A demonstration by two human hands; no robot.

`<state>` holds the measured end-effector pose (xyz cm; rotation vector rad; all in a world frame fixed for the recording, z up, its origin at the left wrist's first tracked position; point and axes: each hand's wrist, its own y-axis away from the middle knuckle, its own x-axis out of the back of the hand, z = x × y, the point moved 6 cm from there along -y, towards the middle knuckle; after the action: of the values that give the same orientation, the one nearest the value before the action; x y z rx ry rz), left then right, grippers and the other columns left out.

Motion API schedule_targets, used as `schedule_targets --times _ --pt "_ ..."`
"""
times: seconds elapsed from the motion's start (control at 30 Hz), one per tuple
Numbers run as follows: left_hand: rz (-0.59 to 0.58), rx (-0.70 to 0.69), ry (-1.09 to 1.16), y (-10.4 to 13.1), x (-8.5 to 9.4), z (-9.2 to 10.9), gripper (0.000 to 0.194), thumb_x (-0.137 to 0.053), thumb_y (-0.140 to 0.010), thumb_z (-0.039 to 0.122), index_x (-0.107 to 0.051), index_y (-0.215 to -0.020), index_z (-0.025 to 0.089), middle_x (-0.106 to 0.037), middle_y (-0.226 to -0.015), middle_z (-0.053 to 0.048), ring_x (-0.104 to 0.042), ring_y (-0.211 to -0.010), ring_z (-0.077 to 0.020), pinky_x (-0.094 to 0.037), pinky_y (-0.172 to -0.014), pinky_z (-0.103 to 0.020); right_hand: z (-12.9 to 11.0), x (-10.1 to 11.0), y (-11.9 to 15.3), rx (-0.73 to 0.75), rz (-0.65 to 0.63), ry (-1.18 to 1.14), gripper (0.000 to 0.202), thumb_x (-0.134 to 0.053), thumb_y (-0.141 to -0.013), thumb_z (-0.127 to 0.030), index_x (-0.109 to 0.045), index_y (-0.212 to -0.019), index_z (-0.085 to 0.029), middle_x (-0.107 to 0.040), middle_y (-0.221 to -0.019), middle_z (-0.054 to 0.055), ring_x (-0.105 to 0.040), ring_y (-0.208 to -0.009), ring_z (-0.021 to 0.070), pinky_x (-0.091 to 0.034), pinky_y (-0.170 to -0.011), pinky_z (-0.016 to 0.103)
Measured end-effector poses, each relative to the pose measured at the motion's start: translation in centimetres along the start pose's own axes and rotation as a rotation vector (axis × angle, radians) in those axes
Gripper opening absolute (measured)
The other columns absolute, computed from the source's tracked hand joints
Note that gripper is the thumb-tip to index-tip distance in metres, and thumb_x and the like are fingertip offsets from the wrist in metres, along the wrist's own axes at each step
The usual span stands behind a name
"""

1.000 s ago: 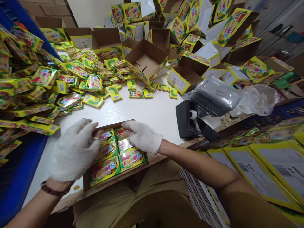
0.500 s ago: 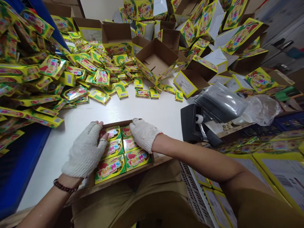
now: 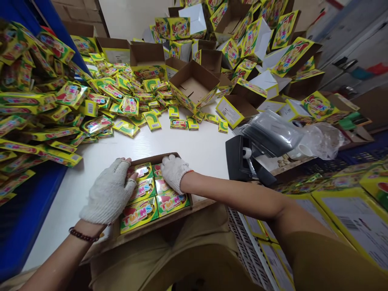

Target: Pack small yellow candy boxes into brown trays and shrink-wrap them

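A shallow open cardboard box lies at the table's near edge, holding several yellow-green candy packs printed "TWINS" in two columns. My left hand, in a white knitted glove with bare fingertips, grips the box's left side, its thumb over the packs inside. My right hand, gloved the same way, rests on the packs in the far right part of the box. Its fingers are curled down and together; whatever lies beneath them is hidden.
Loose candy packs spread over the back left, with more heaped in a blue crate. Empty display boxes pile up at the back. To the right stand a black tape dispenser, clear plastic bags and packed cartons.
My right hand has shifted slightly left, from the box's far right corner further onto the packs. My left hand keeps its grip on the box. The view has tilted and turned a little.
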<state>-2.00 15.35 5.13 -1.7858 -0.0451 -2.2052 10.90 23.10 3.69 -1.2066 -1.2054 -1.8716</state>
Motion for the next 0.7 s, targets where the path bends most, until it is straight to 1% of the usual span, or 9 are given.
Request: schedule_targets --times 0.07,0.13,0.23,0.33,0.4,0.47,0.53,0.63,0.7 --pt "-0.003 0.009 0.004 0.0 0.0 0.0 0.042 -0.036 -0.093 0.041 -0.055 -0.119 0.015 -0.063 -0.121 -0.013 -0.065 -0.101 -0.0298 -0.052 -0.084 -0.041 -0.2 0.0 0.4 -0.031 0.053 -0.024 0.048 -0.066 -0.080 -0.019 -0.059 -0.125 -0.004 -0.055 -0.122 0.023 -0.056 -0.106 0.0311 -0.054 -0.081 0.040" --pt "0.001 0.016 0.004 0.0 0.0 0.0 0.042 -0.036 -0.092 0.041 -0.054 -0.119 0.015 -0.063 -0.121 -0.013 -0.064 -0.101 -0.0300 -0.051 -0.085 -0.042 -0.4 -0.1 0.6 -0.055 0.072 -0.042 0.046 -0.062 -0.083 -0.019 -0.058 -0.127 -0.007 -0.052 -0.127 0.024 -0.056 -0.107 0.0317 -0.055 -0.079 0.041" --pt "0.004 0.014 0.006 0.0 -0.1 0.0 0.041 -0.037 -0.092 0.040 -0.054 -0.119 0.015 -0.063 -0.119 -0.013 -0.064 -0.100 -0.0305 -0.051 -0.084 -0.042 -0.5 -0.4 0.1 -0.029 0.010 -0.047 0.045 -0.063 -0.082 -0.020 -0.059 -0.126 -0.009 -0.049 -0.132 0.024 -0.054 -0.112 0.0358 -0.057 -0.074 0.043" --pt "-0.008 0.000 0.010 0.0 -0.2 -0.1 0.041 -0.037 -0.092 0.040 -0.054 -0.119 0.015 -0.063 -0.117 -0.013 -0.064 -0.098 -0.0299 -0.051 -0.082 -0.041 0.0 -0.1 -1.0 0.060 -0.050 -0.055 0.045 -0.066 -0.080 -0.018 -0.061 -0.124 -0.009 -0.052 -0.129 0.024 -0.054 -0.115 0.0383 -0.057 -0.080 0.047" --pt "-0.012 -0.003 0.002 0.0 -0.2 -0.1 0.041 -0.037 -0.092 0.040 -0.054 -0.119 0.015 -0.063 -0.119 -0.014 -0.064 -0.098 -0.0298 -0.051 -0.082 -0.041 0.5 0.0 -1.5 0.112 -0.108 -0.074 0.051 -0.068 -0.079 -0.018 -0.059 -0.128 -0.009 -0.053 -0.128 0.023 -0.055 -0.116 0.0385 -0.056 -0.086 0.049" --pt "-0.014 -0.001 -0.015 0.0 0.0 0.0 0.042 -0.037 -0.092 0.040 -0.054 -0.120 0.015 -0.062 -0.121 -0.014 -0.064 -0.098 -0.0301 -0.051 -0.082 -0.042 0.7 0.1 -1.7 0.128 -0.163 -0.102 0.057 -0.070 -0.076 -0.017 -0.056 -0.131 -0.010 -0.054 -0.130 0.023 -0.056 -0.117 0.0382 -0.056 -0.089 0.049" --pt "-0.020 0.000 -0.034 -0.1 0.1 0.0 0.042 -0.036 -0.092 0.039 -0.054 -0.120 0.014 -0.062 -0.121 -0.014 -0.064 -0.099 -0.0303 -0.050 -0.083 -0.042 0.5 0.1 -1.4 0.094 -0.170 -0.120 0.061 -0.071 -0.074 -0.015 -0.054 -0.133 -0.010 -0.053 -0.132 0.023 -0.057 -0.118 0.0374 -0.056 -0.090 0.049" --pt "-0.021 0.006 -0.044 0.0 0.2 0.1 0.041 -0.036 -0.091 0.038 -0.054 -0.120 0.014 -0.062 -0.122 -0.014 -0.064 -0.099 -0.0303 -0.050 -0.084 -0.042 -0.3 -0.1 -0.2 -0.006 -0.131 -0.136 0.072 -0.076 -0.067 -0.015 -0.051 -0.135 -0.009 -0.050 -0.134 0.025 -0.058 -0.117 0.0369 -0.057 -0.087 0.047" --pt "-0.013 0.014 -0.030 0.0 0.0 0.1 0.041 -0.036 -0.091 0.039 -0.054 -0.120 0.015 -0.062 -0.122 -0.014 -0.063 -0.099 -0.0298 -0.050 -0.084 -0.042 -1.2 -0.6 0.7 -0.010 -0.156 -0.158 0.081 -0.080 -0.062 -0.016 -0.049 -0.137 -0.010 -0.047 -0.138 0.026 -0.058 -0.117 0.0386 -0.058 -0.085 0.047"
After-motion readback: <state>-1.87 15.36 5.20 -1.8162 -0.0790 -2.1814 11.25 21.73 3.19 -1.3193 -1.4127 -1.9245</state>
